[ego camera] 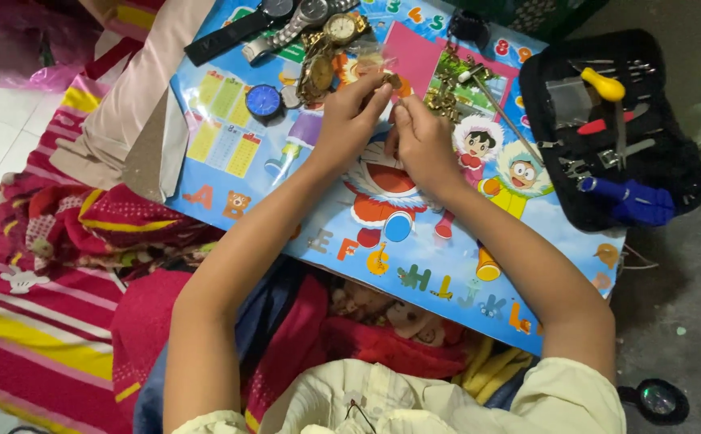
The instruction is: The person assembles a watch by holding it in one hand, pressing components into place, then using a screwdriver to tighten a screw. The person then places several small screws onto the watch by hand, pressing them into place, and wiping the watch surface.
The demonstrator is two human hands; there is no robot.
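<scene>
Hands meet near center of board, fingertips almost touching. Left hand (pixel 352 116) pinched shut on small brass-colored watch part (pixel 394 81), thumb + forefinger clamped at its edge. Right hand (pixel 423 145) just beside it at 3 o'clock, fingers curled together at same spot; can't tell if it actually grips the part or only steadies it. Part too small to ID further.

Work surface: blue cartoon-printed board (pixel 286 201) w/ letters along the near edge, resting over person's lap.

- 12 o'clock from hands: gold-toned wristwatch (pixel 339 29), another gold watch face (pixel 318 72) just below it.
- 11 o'clock: steel-bracelet watch (pixel 306 16) and black-strap watch (pixel 234 30), side by side at board's far edge.
- 10 o'clock: loose blue-dial watch head (pixel 264 101), near left hand, not touching.
- 1 o'clock: pile of gold bracelet links (pixel 444 95), thin metal rod (pixel 502 112) angled beside it.
- 3 o'clock, well apart: open black tool case (pixel 688 173) w/ yellow-handled tool (pixel 604 85), red-handled tool (pixel 600 125), blue-handled tool (pixel 628 197), tweezers-type bits.
- 9 o'clock: tan folded cloth (pixel 137 104) overlapping board's edge.
- 5 o'clock on grey floor: small round loupe (pixel 657 399).

Red/pink/yellow striped blanket (pixel 37 321) under everything at 7–8 o'clock.
</scene>
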